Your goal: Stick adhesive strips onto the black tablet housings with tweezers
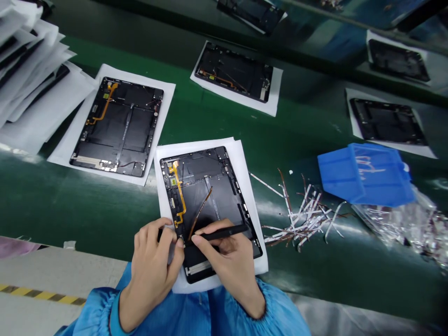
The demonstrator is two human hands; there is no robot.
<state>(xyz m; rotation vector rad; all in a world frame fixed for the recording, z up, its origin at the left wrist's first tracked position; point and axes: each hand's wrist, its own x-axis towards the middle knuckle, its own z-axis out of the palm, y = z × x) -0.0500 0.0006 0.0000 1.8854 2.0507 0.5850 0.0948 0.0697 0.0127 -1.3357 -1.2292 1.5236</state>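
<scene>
The right hand (234, 261) pinches a slim black tool (227, 232) over an open tablet housing (226, 205) on white paper (244, 186); the left hand (154, 263) curls at the housing's edge, its grip unclear. Beyond, another housing (238, 72) lies on the green surface (297, 128).

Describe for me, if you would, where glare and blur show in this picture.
Head view: pale glare streaks the green work surface beside the loose strips; the crumpled clear plastic glints and blurs toward the right edge; the nearest tablet housing looks sharper.
</scene>
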